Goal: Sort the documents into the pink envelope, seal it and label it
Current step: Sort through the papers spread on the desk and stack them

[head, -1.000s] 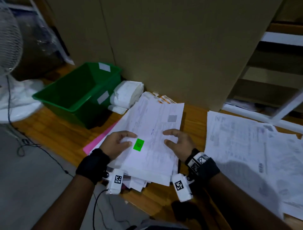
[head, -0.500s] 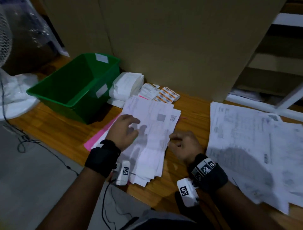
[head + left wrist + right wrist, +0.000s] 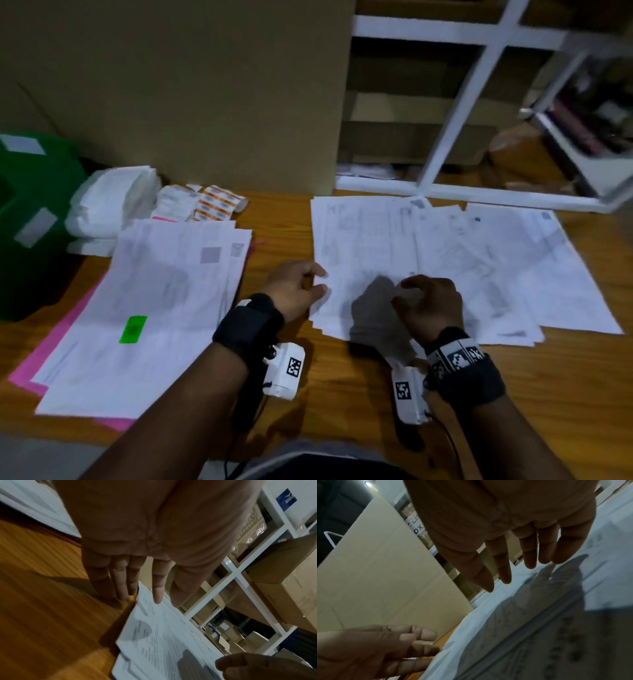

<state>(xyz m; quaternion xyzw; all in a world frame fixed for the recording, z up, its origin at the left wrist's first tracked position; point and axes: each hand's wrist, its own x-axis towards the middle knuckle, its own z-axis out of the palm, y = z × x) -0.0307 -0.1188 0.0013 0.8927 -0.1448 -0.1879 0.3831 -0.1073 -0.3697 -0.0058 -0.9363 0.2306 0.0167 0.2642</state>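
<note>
The pink envelope [image 3: 56,342] lies flat at the left of the wooden table, mostly covered by a stack of white documents [image 3: 164,308] bearing a green sticker [image 3: 133,329]. A second spread of documents [image 3: 479,267] lies on the right. My left hand [image 3: 320,281] is at that spread's left edge; in the left wrist view its fingers [image 3: 157,588] are straight, the index tip touching the paper edge [image 3: 163,642]. My right hand [image 3: 402,291] hovers just over the spread with relaxed fingers [image 3: 505,568] and holds nothing; its shadow falls on the sheets [image 3: 539,628].
A green bin [image 3: 34,205] stands at the far left. Next to it are a white folded bundle [image 3: 113,202] and orange-and-white label packs [image 3: 212,205]. A tall cardboard box [image 3: 205,85] and a white shelf frame [image 3: 462,102] close off the back.
Both hands let go of the left stack and moved right to the second spread of papers. The head view swung right with them.
</note>
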